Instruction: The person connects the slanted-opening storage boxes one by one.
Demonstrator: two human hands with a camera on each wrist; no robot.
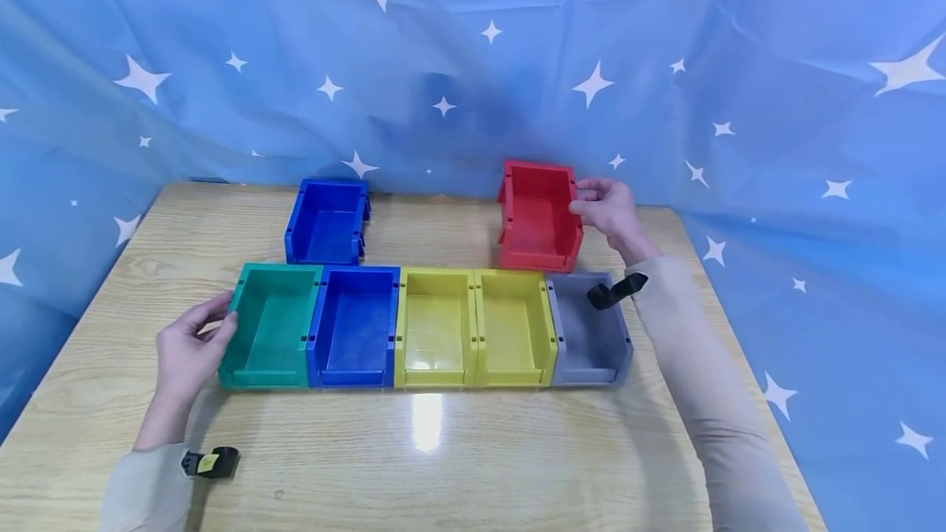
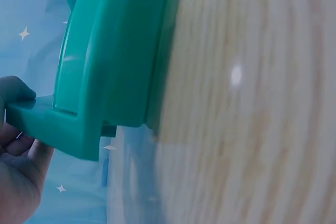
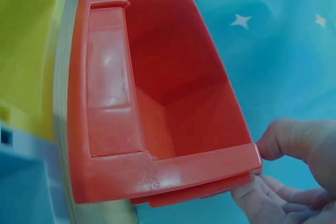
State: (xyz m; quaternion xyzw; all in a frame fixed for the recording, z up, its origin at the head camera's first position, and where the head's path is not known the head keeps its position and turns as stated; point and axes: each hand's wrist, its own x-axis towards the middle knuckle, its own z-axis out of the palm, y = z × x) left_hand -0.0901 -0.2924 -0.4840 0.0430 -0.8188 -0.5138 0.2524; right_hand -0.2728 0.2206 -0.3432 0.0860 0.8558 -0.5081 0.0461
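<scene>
A red plastic storage bin (image 1: 543,224) is behind the front row, near its right end. My right hand (image 1: 610,210) pinches its right side wall between thumb and fingers, and the right wrist view shows that grip on the rim. At the row's left end is a green storage bin (image 1: 275,318). Its left wall is pinched by my left hand (image 1: 186,350), with the thumb on one face and fingers on the other in the left wrist view. Whether the red bin touches the table is hard to tell.
To the right of the green bin, the row continues with a blue bin (image 1: 356,323), two yellow bins (image 1: 438,327) and a grey bin (image 1: 591,339), side by side. Another blue bin (image 1: 328,224) stands behind at the left. A starry blue cloth (image 1: 443,64) hangs behind the wooden table (image 1: 332,466).
</scene>
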